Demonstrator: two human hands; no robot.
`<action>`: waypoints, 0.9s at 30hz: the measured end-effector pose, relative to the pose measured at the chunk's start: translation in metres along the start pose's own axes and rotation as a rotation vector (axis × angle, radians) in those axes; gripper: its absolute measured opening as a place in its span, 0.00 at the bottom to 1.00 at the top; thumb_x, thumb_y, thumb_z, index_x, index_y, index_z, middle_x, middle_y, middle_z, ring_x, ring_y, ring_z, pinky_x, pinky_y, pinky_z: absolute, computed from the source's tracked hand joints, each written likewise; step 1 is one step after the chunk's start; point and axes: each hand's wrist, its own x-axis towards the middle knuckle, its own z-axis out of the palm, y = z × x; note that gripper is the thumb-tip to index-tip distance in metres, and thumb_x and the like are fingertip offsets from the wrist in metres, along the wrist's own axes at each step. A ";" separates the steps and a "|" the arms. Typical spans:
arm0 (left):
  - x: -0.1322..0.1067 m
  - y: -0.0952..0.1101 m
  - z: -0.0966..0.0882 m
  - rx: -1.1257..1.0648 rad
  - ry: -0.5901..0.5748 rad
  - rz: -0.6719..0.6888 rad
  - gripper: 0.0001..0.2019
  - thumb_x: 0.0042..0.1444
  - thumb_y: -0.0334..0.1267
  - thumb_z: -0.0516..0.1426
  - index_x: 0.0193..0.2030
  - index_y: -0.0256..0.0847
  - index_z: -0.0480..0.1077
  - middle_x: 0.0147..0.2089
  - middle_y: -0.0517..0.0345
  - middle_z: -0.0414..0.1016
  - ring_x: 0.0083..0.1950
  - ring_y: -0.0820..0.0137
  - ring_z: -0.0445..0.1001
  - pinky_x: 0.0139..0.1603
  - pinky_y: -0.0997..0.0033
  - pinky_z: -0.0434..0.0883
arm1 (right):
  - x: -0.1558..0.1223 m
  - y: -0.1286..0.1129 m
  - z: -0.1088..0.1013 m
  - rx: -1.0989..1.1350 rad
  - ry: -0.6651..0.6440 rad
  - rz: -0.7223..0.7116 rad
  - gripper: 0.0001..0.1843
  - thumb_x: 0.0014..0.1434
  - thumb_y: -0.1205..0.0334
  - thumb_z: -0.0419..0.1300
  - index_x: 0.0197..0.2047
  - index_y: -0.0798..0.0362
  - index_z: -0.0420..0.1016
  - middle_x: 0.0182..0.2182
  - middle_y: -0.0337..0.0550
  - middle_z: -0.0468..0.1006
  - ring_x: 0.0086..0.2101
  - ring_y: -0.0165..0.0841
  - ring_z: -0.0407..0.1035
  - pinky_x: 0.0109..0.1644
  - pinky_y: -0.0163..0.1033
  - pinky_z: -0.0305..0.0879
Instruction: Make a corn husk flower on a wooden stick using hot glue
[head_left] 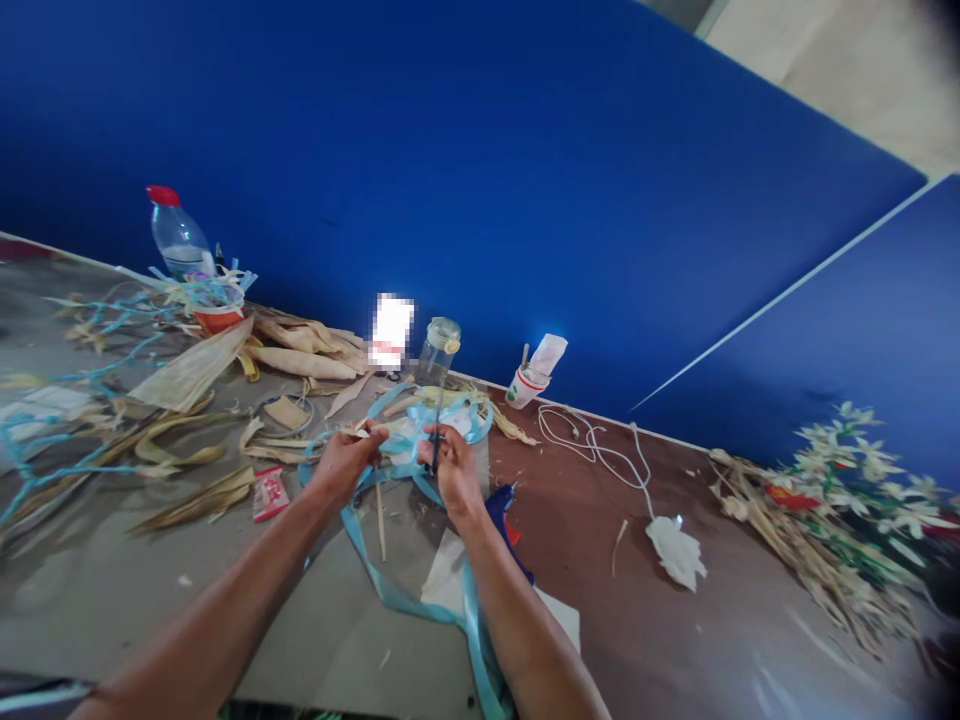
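Trimming looks to be the step in hand here at mid-frame: the left hand point(349, 462) pinches a pale strip point(361, 434), just left of the right hand point(456, 475), which grips what look like scissors point(436, 448) pointing up the frame. The next move would call for steadying that strip near the blades, clear of the blue ribbon point(390, 592) looping around on the tabletop point(315, 630).

Both arms point(247, 570) forward, fingers point(450, 438) curled

Your left hand point(349, 460) and right hand point(454, 472) are bare; behind them, your left forearm point(247, 575) and right forearm point(517, 612), also bare, widen backward.
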 end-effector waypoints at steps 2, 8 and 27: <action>0.000 0.003 -0.002 0.002 0.013 0.017 0.13 0.42 0.42 0.63 0.21 0.38 0.63 0.20 0.67 0.58 0.21 0.79 0.57 0.22 0.77 0.56 | -0.003 -0.003 -0.001 -0.082 -0.103 0.021 0.19 0.44 0.54 0.62 0.38 0.56 0.70 0.18 0.32 0.67 0.20 0.25 0.58 0.24 0.31 0.51; 0.000 0.010 -0.003 -0.029 0.118 0.050 0.13 0.42 0.42 0.62 0.21 0.39 0.62 0.18 0.69 0.54 0.20 0.78 0.56 0.23 0.76 0.55 | -0.006 -0.004 -0.005 -0.304 -0.306 0.050 0.18 0.46 0.52 0.63 0.36 0.55 0.73 0.18 0.33 0.66 0.21 0.27 0.58 0.24 0.32 0.52; -0.003 0.011 -0.001 -0.031 0.040 0.035 0.13 0.41 0.41 0.62 0.20 0.38 0.63 0.18 0.68 0.56 0.20 0.78 0.55 0.23 0.75 0.55 | -0.007 0.004 0.000 -0.195 -0.431 0.119 0.21 0.46 0.49 0.65 0.38 0.57 0.76 0.16 0.33 0.66 0.18 0.23 0.56 0.22 0.30 0.50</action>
